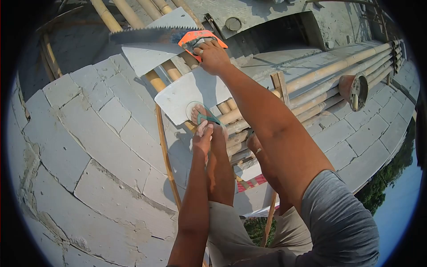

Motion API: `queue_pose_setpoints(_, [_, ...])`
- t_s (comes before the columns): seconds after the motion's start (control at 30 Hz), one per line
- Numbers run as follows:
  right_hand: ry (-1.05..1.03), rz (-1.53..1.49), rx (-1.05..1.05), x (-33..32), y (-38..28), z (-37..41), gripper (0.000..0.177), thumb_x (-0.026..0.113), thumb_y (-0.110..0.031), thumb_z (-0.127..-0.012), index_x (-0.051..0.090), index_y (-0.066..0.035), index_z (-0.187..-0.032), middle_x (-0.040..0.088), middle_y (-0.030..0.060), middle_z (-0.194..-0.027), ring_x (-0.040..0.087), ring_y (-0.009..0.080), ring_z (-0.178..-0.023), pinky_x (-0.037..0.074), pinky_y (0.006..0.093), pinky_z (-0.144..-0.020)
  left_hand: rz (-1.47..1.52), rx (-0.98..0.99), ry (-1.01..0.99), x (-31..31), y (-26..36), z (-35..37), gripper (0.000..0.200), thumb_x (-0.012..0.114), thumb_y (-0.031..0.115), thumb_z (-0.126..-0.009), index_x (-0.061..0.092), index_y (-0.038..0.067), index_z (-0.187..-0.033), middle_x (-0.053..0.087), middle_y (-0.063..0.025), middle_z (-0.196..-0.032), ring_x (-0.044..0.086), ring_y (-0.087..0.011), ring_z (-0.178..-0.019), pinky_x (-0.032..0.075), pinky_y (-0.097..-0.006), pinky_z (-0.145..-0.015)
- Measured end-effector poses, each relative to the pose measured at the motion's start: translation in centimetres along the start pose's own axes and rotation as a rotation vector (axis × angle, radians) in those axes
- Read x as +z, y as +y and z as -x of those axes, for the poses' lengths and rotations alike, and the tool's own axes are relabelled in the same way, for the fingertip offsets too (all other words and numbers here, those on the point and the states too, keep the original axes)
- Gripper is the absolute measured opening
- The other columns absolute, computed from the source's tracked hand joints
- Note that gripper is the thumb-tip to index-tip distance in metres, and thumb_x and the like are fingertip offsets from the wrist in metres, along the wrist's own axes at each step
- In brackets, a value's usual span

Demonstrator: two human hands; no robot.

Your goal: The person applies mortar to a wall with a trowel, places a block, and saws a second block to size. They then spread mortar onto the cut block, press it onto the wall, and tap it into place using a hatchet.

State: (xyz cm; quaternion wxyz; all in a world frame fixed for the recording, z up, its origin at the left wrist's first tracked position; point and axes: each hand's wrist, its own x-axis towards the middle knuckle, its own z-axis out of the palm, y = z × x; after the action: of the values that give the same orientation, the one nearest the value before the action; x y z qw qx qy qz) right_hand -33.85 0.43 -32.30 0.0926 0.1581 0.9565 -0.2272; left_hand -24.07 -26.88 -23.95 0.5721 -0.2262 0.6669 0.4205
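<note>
My right hand point(214, 57) is wrapped round the orange handle point(203, 37) of a handsaw. Its dark toothed blade point(142, 36) points left, teeth up, across a cut white block piece point(147, 60). My left hand point(203, 137) is low beside my shin, fingers curled; I cannot tell what is in them. Just above it, a teal strap point(207, 118) crosses my foot point(198, 110). That foot rests on another white block piece point(189, 95), which lies over bamboo poles.
A light block wall point(111, 115) curves along the left. Bamboo poles point(329, 73) run to the right, with a mortar-stained bucket point(353, 88) on them. A thin wooden strip point(164, 151) leans by the wall. A dark rectangular opening point(284, 33) lies behind the saw.
</note>
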Motion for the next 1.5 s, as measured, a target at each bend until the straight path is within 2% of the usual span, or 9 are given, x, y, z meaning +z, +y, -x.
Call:
queue_pose_setpoints(0.2, [0.099,0.074,0.227,3.6,-1.6,-1.0,0.040,0.074,-0.033,-0.082,0.068,-0.021,-0.119,0.062,0.0023,-0.126,0.049,0.0210,-0.126,0.024,0.0486,-0.112,0.115,0.174,0.070,-1.0,0.6,0.1,0.057,0.066,0.030,-0.096,0.049,-0.001,-0.140,0.058,-0.0085,-0.129,0.056,-0.0204,-0.118,0.044,-0.0338,-0.099])
queue_pose_setpoints(0.4, [0.216,-0.193,0.370,-2.3,-1.6,10.6,0.040,0.072,-0.028,-0.083,0.067,-0.020,-0.121,0.060,0.0073,-0.126,0.050,0.0241,-0.125,0.028,0.0475,-0.110,0.113,0.103,0.030,-1.0,-0.6,1.7,0.053,0.065,0.025,-0.096,0.049,0.000,-0.140,0.059,-0.0059,-0.119,0.057,-0.0173,-0.111,0.045,-0.0307,-0.094])
queue_pose_setpoints(0.57, [-0.101,-0.389,0.978,-4.8,3.0,26.4,0.043,0.069,-0.031,-0.080,0.068,-0.014,-0.119,0.064,0.0144,-0.121,0.060,0.0314,-0.116,0.043,0.0459,-0.101,-0.189,0.074,-0.075,-0.9,0.4,4.5,0.053,0.061,0.026,-0.097,0.046,0.002,-0.142,0.060,-0.0068,-0.120,0.058,-0.0191,-0.112,0.045,-0.0322,-0.093])
queue_pose_setpoints(0.7, [0.063,-0.552,1.414,-2.1,8.8,38.0,0.040,0.073,-0.033,-0.075,0.072,-0.002,-0.101,0.073,0.0203,-0.094,0.069,0.0368,-0.094,0.054,0.0418,-0.086,-0.324,-0.021,-0.041,1.1,4.6,8.7,0.056,0.061,0.030,-0.095,0.046,0.004,-0.143,0.059,-0.0090,-0.126,0.058,-0.0235,-0.116,0.045,-0.0382,-0.096])
queue_pose_setpoints(0.87, [0.462,-0.995,1.643,-8.1,13.9,41.1,0.038,0.074,-0.027,-0.078,0.069,-0.002,-0.108,0.072,0.0169,-0.097,0.071,0.0292,-0.088,0.055,0.0395,-0.079,-0.387,0.006,-0.060,2.4,8.6,11.4,0.059,0.063,0.036,-0.096,0.046,0.004,-0.143,0.059,-0.0100,-0.131,0.056,-0.0255,-0.121,0.045,-0.0397,-0.099])
queue_pose_setpoints(0.97, [0.937,-1.571,1.655,-12.8,17.0,40.8,0.036,0.073,-0.022,-0.083,0.065,-0.004,-0.114,0.069,0.0066,-0.097,0.068,0.0207,-0.086,0.054,0.0348,-0.073,-0.435,0.026,-0.019,2.3,9.8,12.6,0.054,0.063,0.034,-0.096,0.050,0.003,-0.139,0.060,-0.0098,-0.129,0.057,-0.0233,-0.118,0.044,-0.0386,-0.101])
queue_pose_setpoints(1.17, [1.458,-1.854,1.536,-15.1,24.4,40.7,0.048,0.069,-0.032,-0.091,0.058,-0.004,-0.129,0.062,0.0114,-0.118,0.064,0.0255,-0.105,0.054,0.0401,-0.081,-0.561,-0.043,0.020,0.4,8.6,15.0,0.060,0.062,0.038,-0.097,0.045,0.003,-0.143,0.056,-0.0130,-0.136,0.055,-0.0275,-0.126,0.041,-0.0406,-0.106])
queue_pose_setpoints(1.37, [1.675,-1.983,1.478,-16.7,28.8,42.9,0.068,0.062,-0.046,-0.095,0.037,-0.010,-0.147,0.047,0.0166,-0.145,0.051,0.0314,-0.127,0.052,0.0484,-0.092,-0.712,-0.126,0.127,-2.7,7.8,17.7,0.062,0.062,0.038,-0.097,0.042,0.006,-0.146,0.051,-0.0145,-0.144,0.050,-0.0302,-0.132,0.034,-0.0462,-0.112])
queue_pose_setpoints(1.5, [1.692,-1.993,1.441,-16.5,32.1,44.7,0.073,0.058,-0.049,-0.096,0.029,-0.015,-0.154,0.035,0.0138,-0.155,0.043,0.0312,-0.136,0.050,0.0508,-0.095,-0.749,-0.071,0.153,-3.6,6.1,17.7,0.055,0.064,0.034,-0.096,0.049,0.007,-0.141,0.060,-0.0072,-0.127,0.058,-0.0246,-0.117,0.041,-0.0367,-0.096])
